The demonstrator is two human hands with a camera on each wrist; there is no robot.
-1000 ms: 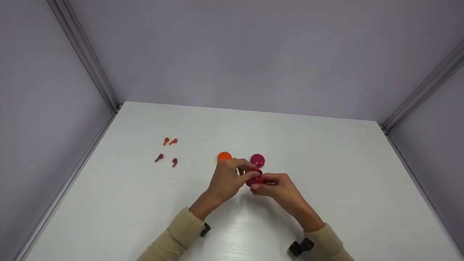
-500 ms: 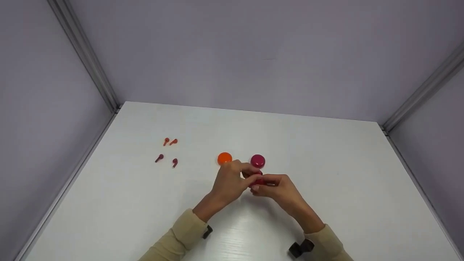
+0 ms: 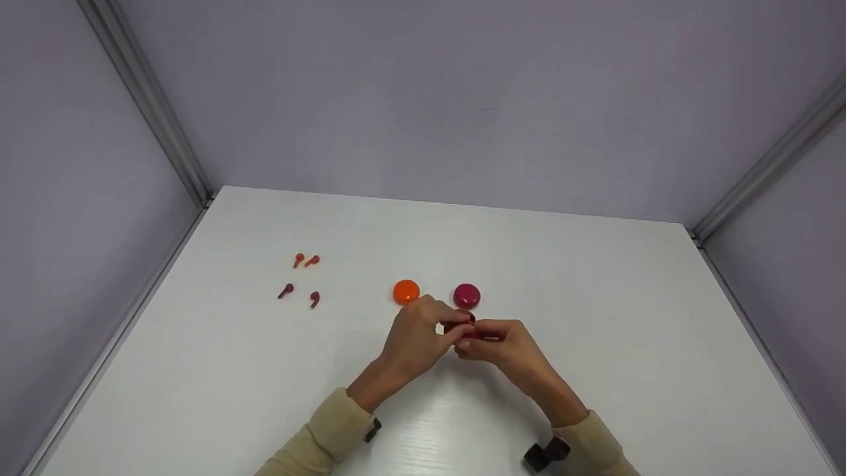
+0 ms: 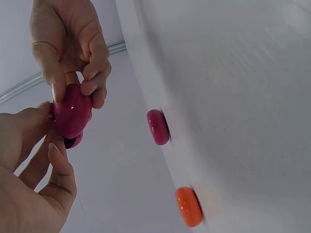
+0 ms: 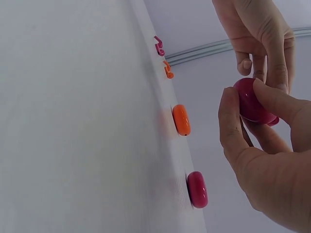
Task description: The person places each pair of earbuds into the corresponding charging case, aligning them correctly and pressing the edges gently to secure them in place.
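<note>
**Magenta case held in both hands above the table, earbuds not yet touched**

While both hands meet over the middle of the white table (image 3: 595,297), the left hand (image 3: 413,340) and the right hand (image 3: 505,347) each pinch one small magenta case (image 3: 464,328) between thumb and fingertips, clear of the surface. From the wrist views the case (image 4: 72,110) seems a glossy, rounded clamshell; a darker lip shows at its underside, so it may be cracked open or just being closed. I cannot tell which.

Progress, as a judgement: handling of this case is mid-way. It is lifted and worked on by both hands, but nothing is visibly seated in it.

Layout on the table, with the held case as clock centre:
- closed magenta case (image 3: 466,295) at 12 o'clock, just beyond the fingers
- orange case (image 3: 406,291) at about 10 o'clock, near the left hand's knuckles
- two orange earbuds (image 3: 305,260) and two dark red earbuds (image 3: 299,295) between 9 and 10 o'clock, well apart from the hands

All four earbuds lie loose, so any placing of them is left to do.

Surface of the held case (image 5: 252,101): smooth, shiny, likely slippery under a light pinch.
</note>
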